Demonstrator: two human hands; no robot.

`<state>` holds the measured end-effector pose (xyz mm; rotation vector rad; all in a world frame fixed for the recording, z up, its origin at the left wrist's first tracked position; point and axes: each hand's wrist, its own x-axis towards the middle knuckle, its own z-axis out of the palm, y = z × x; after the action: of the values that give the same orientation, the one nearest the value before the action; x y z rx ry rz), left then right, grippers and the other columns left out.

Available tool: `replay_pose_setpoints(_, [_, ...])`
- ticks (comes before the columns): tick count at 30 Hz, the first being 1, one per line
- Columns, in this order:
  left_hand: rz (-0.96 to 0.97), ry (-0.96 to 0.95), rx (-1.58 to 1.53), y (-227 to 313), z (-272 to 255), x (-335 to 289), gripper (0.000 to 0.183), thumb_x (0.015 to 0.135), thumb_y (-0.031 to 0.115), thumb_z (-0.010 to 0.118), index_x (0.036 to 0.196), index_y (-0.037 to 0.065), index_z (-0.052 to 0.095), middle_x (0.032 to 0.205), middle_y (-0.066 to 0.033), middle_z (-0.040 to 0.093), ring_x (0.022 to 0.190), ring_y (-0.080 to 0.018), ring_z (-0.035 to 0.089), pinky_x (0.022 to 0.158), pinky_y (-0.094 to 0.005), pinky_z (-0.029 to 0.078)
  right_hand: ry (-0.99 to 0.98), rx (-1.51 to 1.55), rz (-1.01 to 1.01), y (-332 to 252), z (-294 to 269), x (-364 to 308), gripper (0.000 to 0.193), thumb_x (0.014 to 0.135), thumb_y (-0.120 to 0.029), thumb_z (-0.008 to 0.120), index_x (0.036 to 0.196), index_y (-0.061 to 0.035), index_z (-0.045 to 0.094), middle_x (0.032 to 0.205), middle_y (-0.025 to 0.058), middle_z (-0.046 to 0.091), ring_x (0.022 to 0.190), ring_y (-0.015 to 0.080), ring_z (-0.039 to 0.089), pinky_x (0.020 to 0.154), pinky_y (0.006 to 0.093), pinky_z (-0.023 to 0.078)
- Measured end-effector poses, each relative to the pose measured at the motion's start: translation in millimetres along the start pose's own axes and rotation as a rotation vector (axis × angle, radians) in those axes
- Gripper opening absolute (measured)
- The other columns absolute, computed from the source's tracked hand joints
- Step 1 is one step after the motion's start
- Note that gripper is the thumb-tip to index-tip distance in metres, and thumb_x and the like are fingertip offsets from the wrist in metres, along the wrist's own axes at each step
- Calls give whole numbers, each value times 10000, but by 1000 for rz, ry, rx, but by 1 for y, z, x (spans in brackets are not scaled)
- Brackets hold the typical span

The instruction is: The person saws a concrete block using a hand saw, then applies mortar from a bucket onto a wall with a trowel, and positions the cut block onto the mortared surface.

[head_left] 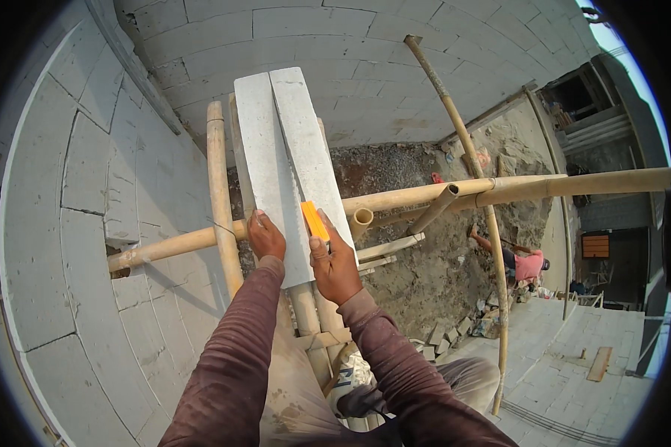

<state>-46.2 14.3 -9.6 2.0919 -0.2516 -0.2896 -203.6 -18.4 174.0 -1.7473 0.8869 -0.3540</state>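
Two long grey concrete blocks lie side by side on a bamboo scaffold, the left block and the right block. My left hand rests flat on the near end of the left block. My right hand grips a flat orange tool and presses it against the near end of the right block, close to the seam between the two. Both sleeves are dark maroon.
A grey block wall curves along the left and back. Bamboo poles cross beneath and to the right. Far below lie bare earth, loose blocks and a person in a pink shirt.
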Motion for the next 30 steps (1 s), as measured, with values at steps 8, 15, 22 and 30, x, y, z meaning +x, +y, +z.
replay_pose_setpoints(8, [128, 138, 37, -15, -1, 5, 475, 1100, 305, 412, 1133, -99, 660, 1112, -308, 679, 1017, -477, 642, 889, -496, 494, -54, 87, -11, 18, -15, -168, 707, 1078, -439, 517, 1564, 50, 360, 1562, 278, 462, 1411, 346, 525, 1111, 391, 433])
replay_pose_setpoints(15, [7, 59, -15, 16, 8, -4, 451, 1094, 292, 410, 1228, -70, 643, 1204, -295, 645, 1125, -473, 605, 997, -498, 478, 53, 88, -53, 9, 4, 71, 635, 1106, -451, 476, 1553, -3, 420, 812, 110, 636, 683, 158, 588, 666, 325, 521])
replay_pose_setpoints(22, [16, 84, 38, 16, -7, 4, 438, 1093, 294, 418, 1217, -56, 652, 1160, -283, 650, 1105, -474, 610, 968, -510, 482, 12, 127, 23, 22, -10, -168, 868, 1057, -663, 340, 1592, 20, 343, 735, -24, 526, 576, 33, 440, 543, 211, 362])
replay_pose_setpoints(30, [24, 75, -37, 12, 4, -2, 450, 1099, 300, 415, 1231, -61, 649, 1165, -284, 647, 1102, -468, 614, 964, -499, 486, 120, -37, -92, 28, 14, 28, 578, 1110, -378, 423, 1527, 22, 429, 1118, 186, 623, 934, 279, 549, 808, 355, 480])
